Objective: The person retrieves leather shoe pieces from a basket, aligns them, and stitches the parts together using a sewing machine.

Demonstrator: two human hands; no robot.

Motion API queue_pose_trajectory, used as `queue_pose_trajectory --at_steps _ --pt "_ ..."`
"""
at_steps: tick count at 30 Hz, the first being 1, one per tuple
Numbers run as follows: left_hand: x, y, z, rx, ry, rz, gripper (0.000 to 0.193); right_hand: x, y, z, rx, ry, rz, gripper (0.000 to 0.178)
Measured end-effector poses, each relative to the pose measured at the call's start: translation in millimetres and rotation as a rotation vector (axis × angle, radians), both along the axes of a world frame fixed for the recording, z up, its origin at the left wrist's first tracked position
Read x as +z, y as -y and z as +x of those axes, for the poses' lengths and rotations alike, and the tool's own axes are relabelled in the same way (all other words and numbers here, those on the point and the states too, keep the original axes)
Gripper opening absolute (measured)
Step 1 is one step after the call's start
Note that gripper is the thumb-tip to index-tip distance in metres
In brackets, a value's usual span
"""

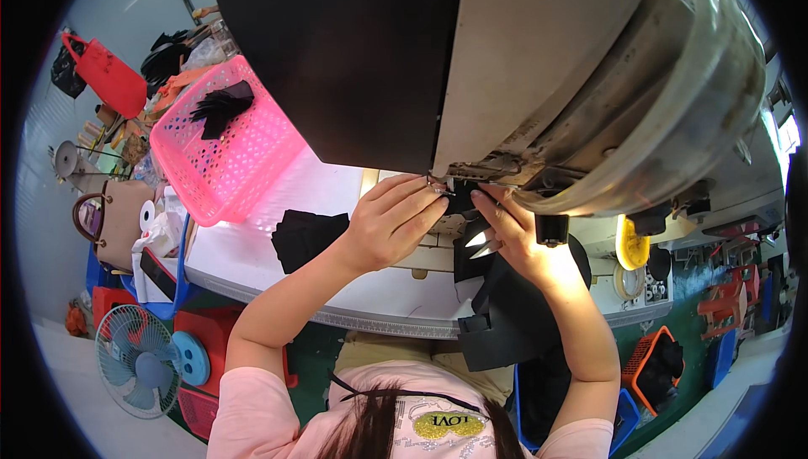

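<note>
Beneath the bulky beige metal sewing machine (522, 47), a small black fabric piece (460, 199) lies between both hands, seemingly for steadying. Whether the left hand (383, 228) grips it, I can't tell; the right hand (520, 244) grasps silver-bladed snips (486, 248), perhaps for easy reach.

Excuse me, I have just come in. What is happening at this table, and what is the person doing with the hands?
A person sits at what looks like a sewing machine. The left hand and right hand have their fingertips at a small black piece beneath the machine head. Pointed metal blades stick out by the right palm, seemingly held there. More black pieces lie left of the work, and a pink basket stands beyond them.
</note>
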State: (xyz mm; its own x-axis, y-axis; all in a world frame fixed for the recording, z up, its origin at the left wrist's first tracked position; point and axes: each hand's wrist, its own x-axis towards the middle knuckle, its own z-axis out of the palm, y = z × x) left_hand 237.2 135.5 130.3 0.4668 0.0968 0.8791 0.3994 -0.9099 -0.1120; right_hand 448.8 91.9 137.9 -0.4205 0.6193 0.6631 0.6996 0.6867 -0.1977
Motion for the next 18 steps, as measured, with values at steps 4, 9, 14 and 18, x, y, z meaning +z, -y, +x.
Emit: queue_pose_trajectory --at_steps 4,9,14,18 --pt "-5 -7 1 -0.015 0.019 -0.022 0.024 1 -8 2 -0.061 0.034 -0.106 0.047" --pt "-8 -15 1 0.043 0.013 -0.038 0.028 -12 -16 12 -0.095 0.054 -0.109 0.036" --pt "-18 -14 -7 0.051 -0.019 -0.046 0.030 15 19 -2 0.123 0.094 -0.050 0.043" --pt "-16 -4 -20 0.064 -0.195 -0.013 0.023 13 36 -13 0.198 0.218 -0.291 0.047"
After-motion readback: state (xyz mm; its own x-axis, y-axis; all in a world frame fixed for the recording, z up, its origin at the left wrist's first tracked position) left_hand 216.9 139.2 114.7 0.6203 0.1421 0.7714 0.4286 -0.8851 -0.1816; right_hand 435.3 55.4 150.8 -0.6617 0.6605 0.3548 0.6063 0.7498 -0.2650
